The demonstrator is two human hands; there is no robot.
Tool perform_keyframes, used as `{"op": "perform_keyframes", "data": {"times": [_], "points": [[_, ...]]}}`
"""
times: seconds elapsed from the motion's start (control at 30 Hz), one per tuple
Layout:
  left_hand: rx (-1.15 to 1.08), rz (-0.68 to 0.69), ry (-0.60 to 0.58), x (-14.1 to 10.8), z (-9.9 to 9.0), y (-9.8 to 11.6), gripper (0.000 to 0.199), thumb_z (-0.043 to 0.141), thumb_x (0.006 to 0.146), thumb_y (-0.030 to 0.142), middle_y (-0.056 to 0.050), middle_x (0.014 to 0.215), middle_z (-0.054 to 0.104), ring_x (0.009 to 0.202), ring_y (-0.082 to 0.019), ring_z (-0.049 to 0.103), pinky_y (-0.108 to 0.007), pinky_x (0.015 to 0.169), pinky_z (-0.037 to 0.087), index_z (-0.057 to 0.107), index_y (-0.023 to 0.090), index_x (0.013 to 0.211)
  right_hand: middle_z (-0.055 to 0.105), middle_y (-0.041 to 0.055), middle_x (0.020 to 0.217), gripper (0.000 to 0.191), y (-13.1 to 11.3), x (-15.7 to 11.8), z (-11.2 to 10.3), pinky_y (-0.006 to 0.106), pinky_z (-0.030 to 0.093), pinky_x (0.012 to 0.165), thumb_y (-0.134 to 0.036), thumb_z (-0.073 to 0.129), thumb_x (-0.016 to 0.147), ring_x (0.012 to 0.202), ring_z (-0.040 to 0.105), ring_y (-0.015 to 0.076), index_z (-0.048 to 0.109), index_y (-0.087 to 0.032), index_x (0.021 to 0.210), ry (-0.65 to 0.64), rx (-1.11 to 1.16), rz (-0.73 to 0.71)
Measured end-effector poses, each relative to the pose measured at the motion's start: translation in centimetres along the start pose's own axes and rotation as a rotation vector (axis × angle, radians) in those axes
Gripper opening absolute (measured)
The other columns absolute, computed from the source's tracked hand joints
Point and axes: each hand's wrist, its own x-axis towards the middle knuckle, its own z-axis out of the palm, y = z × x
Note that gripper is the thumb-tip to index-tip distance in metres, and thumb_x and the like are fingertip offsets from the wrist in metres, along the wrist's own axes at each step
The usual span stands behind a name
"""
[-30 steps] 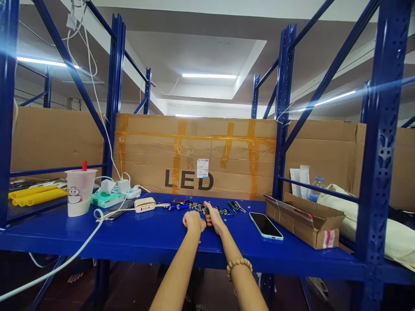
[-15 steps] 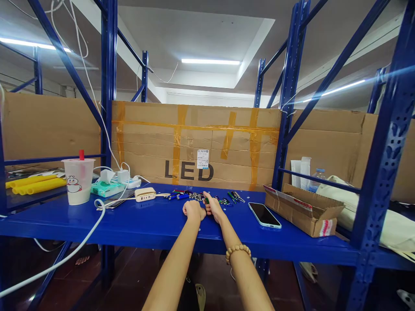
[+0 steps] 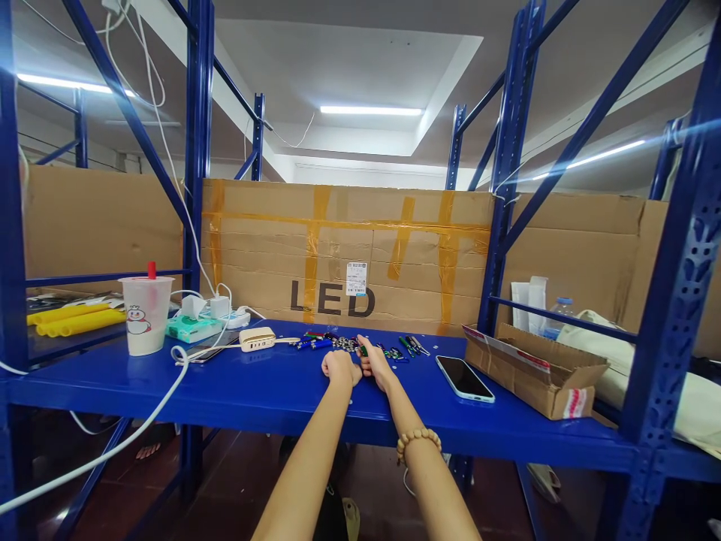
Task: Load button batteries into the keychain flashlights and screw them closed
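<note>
My left hand (image 3: 340, 368) rests curled on the blue steel shelf (image 3: 253, 391), knuckles up, with nothing showing in it. Beside it, my right hand (image 3: 374, 365) pinches a small green item (image 3: 364, 351) between thumb and fingers. The two hands nearly touch. Just beyond them lies a loose heap of small metal parts (image 3: 338, 343) with coloured pieces. A second scatter of green and silver pieces (image 3: 408, 346) lies to the right of my right hand. A wooden bead bracelet (image 3: 417, 442) circles my right wrist.
A smartphone (image 3: 465, 379) lies right of my hands, before an open cardboard box (image 3: 535, 373). To the left are a cream power bank (image 3: 257, 339) with a cable, a tissue pack (image 3: 194, 327) and a plastic cup (image 3: 146, 315). Blue rack uprights and a taped carton (image 3: 338, 255) stand behind.
The whole view has shifted slightly with my head. My hands stay close together at the same spot on the shelf, and the green item remains in my right hand.
</note>
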Motion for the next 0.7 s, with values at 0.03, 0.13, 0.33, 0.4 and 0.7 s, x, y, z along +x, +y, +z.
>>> {"op": "perform_keyframes", "data": {"times": [0.03,0.13,0.33,0.4,0.7], "points": [[-0.001,0.0,0.0,-0.01,-0.01,0.0,0.026,0.049,0.087,0.032,-0.006,0.097,0.06,0.082,-0.015,0.059,-0.034,0.071,0.051,0.056,0.012,0.102,0.018,-0.0121,0.037,0.041,-0.02,-0.02,0.0,0.015,0.015,0.03,-0.049,0.05,0.075,0.034,0.012,0.0027,0.041,-0.017,0.052,0.002,0.0,0.0],[-0.004,-0.001,-0.001,0.01,0.02,-0.02,0.026,0.049,0.087,0.032,-0.006,0.098,0.06,0.083,-0.015,0.059,-0.034,0.071,0.051,0.056,0.012,0.102,0.018,-0.0121,0.037,0.04,-0.09,-0.12,0.02,0.015,0.015,0.03,-0.049,0.05,0.075,0.034,0.012,0.0027,0.041,-0.017,0.052,0.004,0.001,-0.002],[-0.01,-0.006,0.007,0.14,0.27,-0.11,0.026,0.048,0.087,0.032,-0.006,0.098,0.059,0.084,-0.015,0.059,-0.034,0.072,0.051,0.056,0.012,0.102,0.019,-0.0122,0.037,0.04,-0.13,-0.23,0.09,0.014,0.015,0.031,-0.049,0.052,0.074,0.033,0.014,0.0025,0.042,-0.017,0.053,-0.005,0.005,-0.007],[-0.012,-0.006,0.012,0.15,0.31,-0.13,0.026,0.048,0.087,0.032,-0.006,0.098,0.059,0.084,-0.015,0.059,-0.034,0.072,0.051,0.056,0.012,0.102,0.019,-0.0122,0.037,0.04,-0.05,-0.17,0.1,0.015,0.015,0.031,-0.049,0.051,0.074,0.033,0.013,0.0024,0.041,-0.017,0.052,-0.006,0.007,-0.01],[-0.017,-0.013,0.028,0.03,0.29,-0.07,0.026,0.048,0.087,0.032,-0.006,0.097,0.06,0.083,-0.015,0.059,-0.034,0.072,0.051,0.056,0.012,0.101,0.017,-0.0122,0.035,0.041,-0.13,-0.26,0.18,0.014,0.015,0.03,-0.047,0.05,0.076,0.034,0.012,0.0022,0.041,-0.017,0.05,-0.003,-0.005,-0.015]]}}
